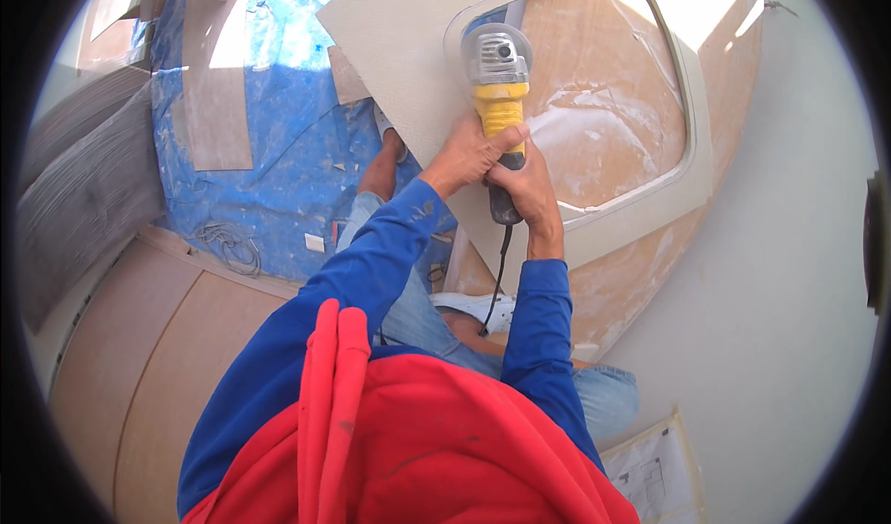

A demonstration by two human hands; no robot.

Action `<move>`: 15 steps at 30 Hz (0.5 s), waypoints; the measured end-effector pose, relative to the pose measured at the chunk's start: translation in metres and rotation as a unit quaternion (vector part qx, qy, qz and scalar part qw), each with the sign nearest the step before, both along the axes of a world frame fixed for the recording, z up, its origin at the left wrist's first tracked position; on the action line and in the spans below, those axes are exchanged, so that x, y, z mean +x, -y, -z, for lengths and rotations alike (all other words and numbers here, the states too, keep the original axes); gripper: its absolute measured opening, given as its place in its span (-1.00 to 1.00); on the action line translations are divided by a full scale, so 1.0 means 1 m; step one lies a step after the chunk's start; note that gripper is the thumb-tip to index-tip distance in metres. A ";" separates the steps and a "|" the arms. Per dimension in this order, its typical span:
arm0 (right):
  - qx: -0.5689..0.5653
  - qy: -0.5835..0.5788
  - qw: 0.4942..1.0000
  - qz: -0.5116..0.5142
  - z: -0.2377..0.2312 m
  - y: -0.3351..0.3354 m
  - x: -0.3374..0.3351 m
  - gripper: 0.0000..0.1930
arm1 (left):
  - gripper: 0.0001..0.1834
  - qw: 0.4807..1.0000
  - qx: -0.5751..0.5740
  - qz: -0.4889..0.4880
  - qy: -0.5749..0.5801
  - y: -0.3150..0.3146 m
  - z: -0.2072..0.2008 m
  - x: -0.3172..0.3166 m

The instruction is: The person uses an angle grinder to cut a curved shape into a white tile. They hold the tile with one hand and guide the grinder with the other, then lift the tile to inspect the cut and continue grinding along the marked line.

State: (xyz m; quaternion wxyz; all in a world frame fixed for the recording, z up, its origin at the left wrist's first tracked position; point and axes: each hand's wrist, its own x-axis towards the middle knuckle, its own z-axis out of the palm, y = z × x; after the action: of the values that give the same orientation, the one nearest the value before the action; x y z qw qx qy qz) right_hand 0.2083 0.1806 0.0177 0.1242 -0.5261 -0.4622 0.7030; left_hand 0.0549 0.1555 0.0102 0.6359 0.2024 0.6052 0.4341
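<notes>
Both my hands hold a yellow and grey angle grinder (502,106), its head pointing away from me. My left hand (463,156) is closed round the yellow body, and my right hand (531,190) wraps the black rear end, where a power cord (502,262) hangs down. The grinder's disc looks like a blurred ring around the head. It is over the left edge of a rounded cutout in a pale beige panel (399,32); whether it touches the edge I cannot tell. Inside the cutout shows a brown wooden surface (594,69) streaked with white dust.
A blue tarp (278,143) covers the floor at left, with a wooden strip (216,106), a coiled cable (232,245) and a small white piece (315,243) on it. Grey wall (770,273) curves along the right. A drawing sheet (657,476) lies at lower right.
</notes>
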 end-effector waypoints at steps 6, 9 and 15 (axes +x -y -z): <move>-0.023 0.000 1.000 -0.011 0.001 -0.002 0.002 -0.30 | -0.34 0.999 -0.027 0.047 0.009 -0.003 -0.006 -0.006; -0.025 -0.001 1.000 -0.016 0.000 -0.005 0.002 -0.31 | -0.33 0.999 -0.020 0.039 0.013 -0.002 -0.004 -0.005; 0.004 -0.004 1.000 -0.006 -0.002 -0.007 -0.002 -0.42 | -0.31 0.999 0.016 -0.005 -0.031 0.000 0.004 0.001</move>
State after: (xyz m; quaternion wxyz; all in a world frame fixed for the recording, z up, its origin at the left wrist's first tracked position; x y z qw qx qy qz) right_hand 0.2063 0.1872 0.0194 0.1239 -0.5196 -0.4681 0.7040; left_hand 0.0562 0.1557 0.0060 0.6114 0.2230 0.6187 0.4401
